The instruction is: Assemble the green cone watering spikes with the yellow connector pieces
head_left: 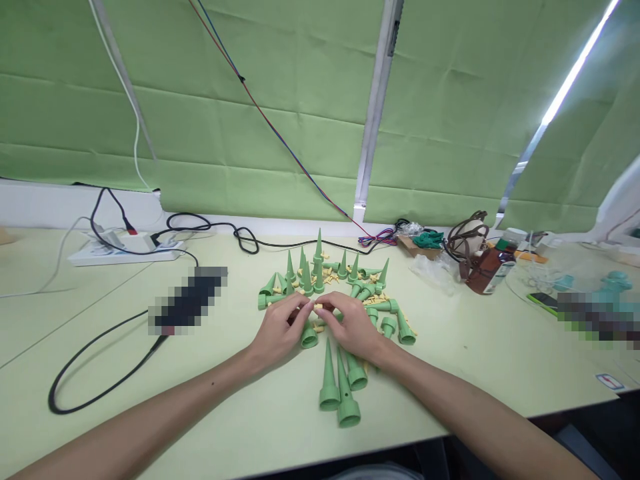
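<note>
My left hand [284,328] and my right hand [353,325] meet above the table, fingertips almost touching. A small yellow plastic piece [318,307] shows between the thumb and fingers of my right hand. The left thumb and index finger are pinched together beside it; what they hold is too small to make out. Around and behind the hands are several green plastic spikes [319,257], hollow cones with a collar, some upright and some lying. Small yellow pieces [330,279] lie scattered among them. Nearer me, green cones [329,380] lie with their round open ends facing me.
On the left are a blurred dark device [187,303] with a looping black cable and a white power strip [125,250]. A brown bottle [493,268], plastic bags [433,272] and a cardboard box [420,250] stand at the back right. A phone [544,303] lies far right.
</note>
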Available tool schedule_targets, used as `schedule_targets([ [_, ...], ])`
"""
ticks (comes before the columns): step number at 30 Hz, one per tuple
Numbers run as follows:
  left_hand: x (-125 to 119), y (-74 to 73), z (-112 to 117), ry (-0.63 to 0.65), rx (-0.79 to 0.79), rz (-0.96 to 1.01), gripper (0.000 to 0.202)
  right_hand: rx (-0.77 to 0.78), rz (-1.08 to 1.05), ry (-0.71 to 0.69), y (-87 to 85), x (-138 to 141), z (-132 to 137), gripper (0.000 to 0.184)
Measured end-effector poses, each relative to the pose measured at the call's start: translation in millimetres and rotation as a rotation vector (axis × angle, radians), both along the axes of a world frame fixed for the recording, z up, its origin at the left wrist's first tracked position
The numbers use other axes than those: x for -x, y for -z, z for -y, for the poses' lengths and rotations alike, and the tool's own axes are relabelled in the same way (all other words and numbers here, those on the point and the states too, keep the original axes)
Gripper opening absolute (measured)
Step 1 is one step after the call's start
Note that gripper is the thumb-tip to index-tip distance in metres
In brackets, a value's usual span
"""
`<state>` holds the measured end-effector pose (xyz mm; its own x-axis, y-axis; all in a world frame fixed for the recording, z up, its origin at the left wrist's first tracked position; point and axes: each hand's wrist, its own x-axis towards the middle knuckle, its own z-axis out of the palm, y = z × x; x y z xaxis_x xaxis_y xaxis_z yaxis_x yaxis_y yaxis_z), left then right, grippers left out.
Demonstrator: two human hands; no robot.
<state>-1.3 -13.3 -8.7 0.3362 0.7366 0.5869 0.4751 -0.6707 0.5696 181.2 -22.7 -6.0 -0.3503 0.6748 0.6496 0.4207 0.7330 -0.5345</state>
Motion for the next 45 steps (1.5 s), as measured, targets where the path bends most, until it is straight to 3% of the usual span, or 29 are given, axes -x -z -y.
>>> schedule_targets([
  [13,0.2,-1.0,-1.9,-0.031,0.061,0.011,0.029,0.002,0.006,0.016,-1.3,-0.9,-1.7,0.012],
  [20,-0.8,-1.4,0.1,-0.035,0.171,0.069,0.028,-0.020,0.000,0.046,-3.1,-3.2,-2.2,0.013],
  [34,-2.4,1.0,-4.3,-0.028,0.240,-0.312,0.044,-0.019,-0.028,0.091,-3.3,-2.5,-2.4,0.013],
  [45,-1.9,2.1,-3.9,-0.018,0.180,-0.281,0.044,-0.013,-0.028,0.088,-1.8,-2.8,-3.2,0.013],
])
